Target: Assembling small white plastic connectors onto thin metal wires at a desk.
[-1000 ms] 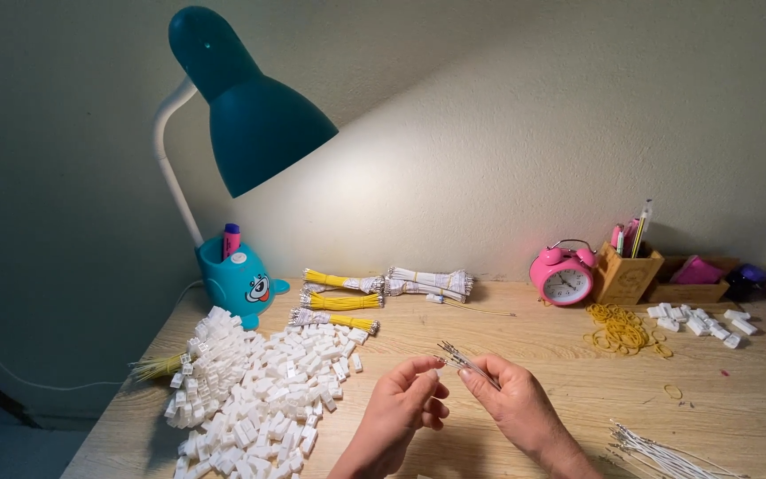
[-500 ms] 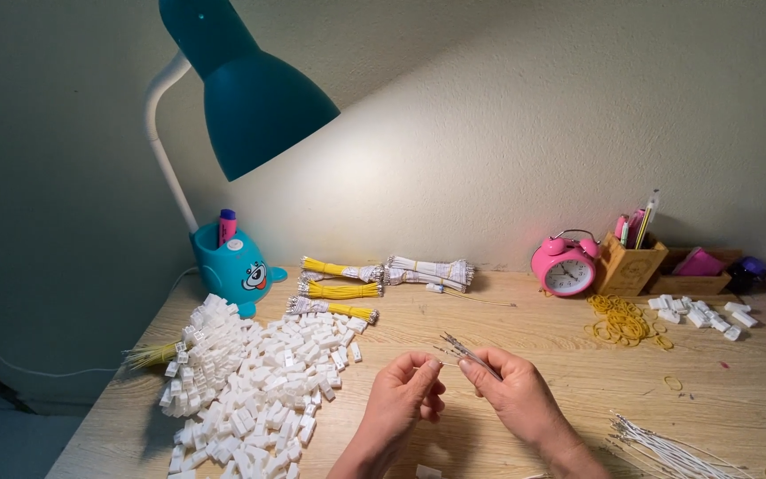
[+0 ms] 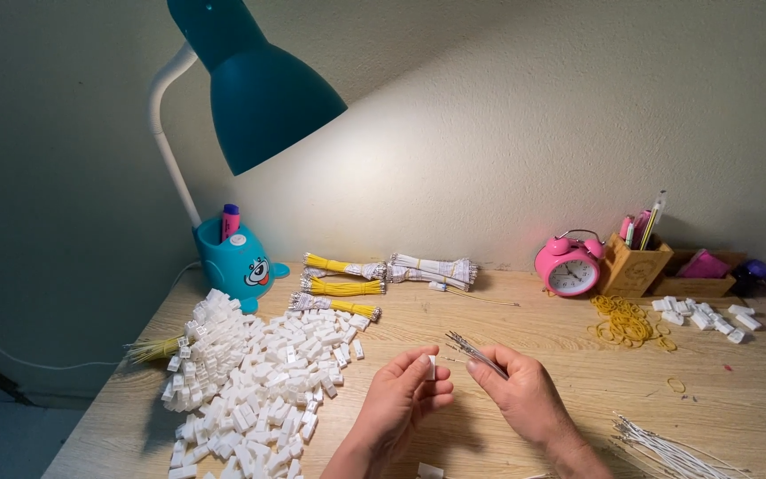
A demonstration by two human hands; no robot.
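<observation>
- Since the earlier frames, our 2 hands have barely shifted on the worktop; our view has dipped and drawn a little closer, so the teal desk lamp [image 3: 259, 84] now fills more of the top.
- Our left hand [image 3: 401, 399] pinches 1 small white plastic connector housing [image 3: 431, 367] between thumb and forefinger, the grip clenched on it, just above the light wooden worktop [image 3: 507, 319].
- Our right hand [image 3: 520, 395] grasps a thin bunch of grey wires with metal tips [image 3: 476, 353], the tips pointing up and left toward the housing, near it but, as far as we can tell, not yet inside.
- Left of the hands lies a large heap of white plastic housings [image 3: 254, 381], which we judge to be stock not yet wired.
- At the lower right a loose sheaf of white wires [image 3: 667, 452] lies on the worktop, also waiting.
- Behind, near the wall, sit bundles of yellow and white wires [image 3: 374, 277], and to the right a small cluster of white pieces [image 3: 698, 315] beside a tangle of yellow rubber bands [image 3: 622, 324].
- Judging by the heap against that small cluster, we reckon most of the work remains.
- A pink alarm clock [image 3: 567, 264] and a wooden pen holder [image 3: 633, 264] stand at the back, well apart from the hands.
</observation>
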